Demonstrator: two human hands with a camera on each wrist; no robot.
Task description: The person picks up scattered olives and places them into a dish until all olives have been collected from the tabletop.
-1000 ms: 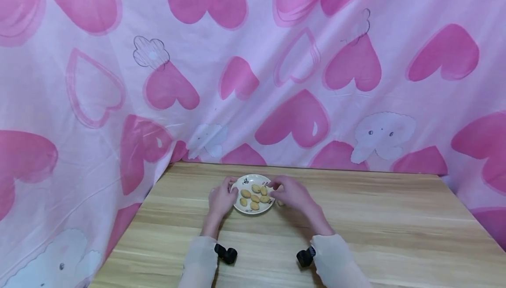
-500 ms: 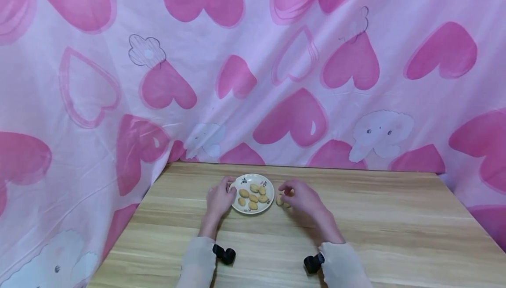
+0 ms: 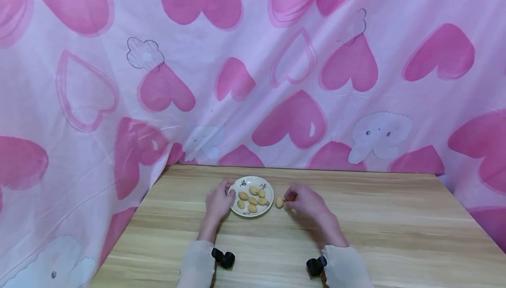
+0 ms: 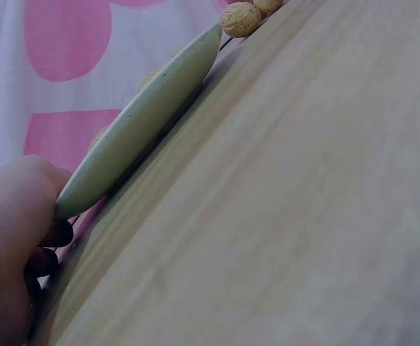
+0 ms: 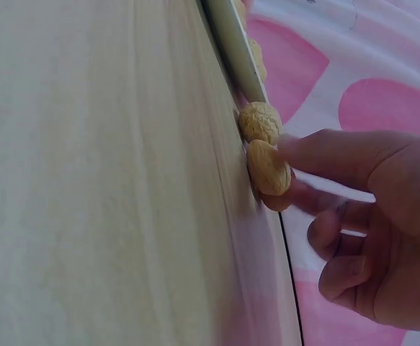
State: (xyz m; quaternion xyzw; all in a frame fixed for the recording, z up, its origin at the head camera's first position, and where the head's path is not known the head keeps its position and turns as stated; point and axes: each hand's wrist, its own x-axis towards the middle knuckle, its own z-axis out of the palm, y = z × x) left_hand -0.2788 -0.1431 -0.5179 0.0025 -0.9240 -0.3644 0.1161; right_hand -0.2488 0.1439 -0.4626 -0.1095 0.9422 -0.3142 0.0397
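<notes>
A round white plate (image 3: 237,210) with small dark prints bears several tan walnuts (image 3: 252,200). My left hand (image 3: 218,200) grips its left rim, thumb on top and fingers below; the left wrist view shows the plate's (image 4: 141,130) side low over the table. Right of the plate, my right hand (image 3: 308,200) is down at a few loose walnuts. In the right wrist view, its thumb and index finger pinch an oval walnut (image 5: 267,167). A wrinkled walnut (image 5: 260,122) sits between that one and the plate, and another (image 5: 276,202) is partly hidden behind.
The wood-grain table (image 3: 395,226) stretches wide on both sides. Behind it hangs a pink curtain (image 3: 276,117) with hearts. Small black cameras (image 3: 223,258) sit on both wrists, by the pale sleeves.
My right hand has moved from the plate's right rim to the right and down to the loose walnuts, which now show more clearly. The left hand has kept its grip on the plate.
</notes>
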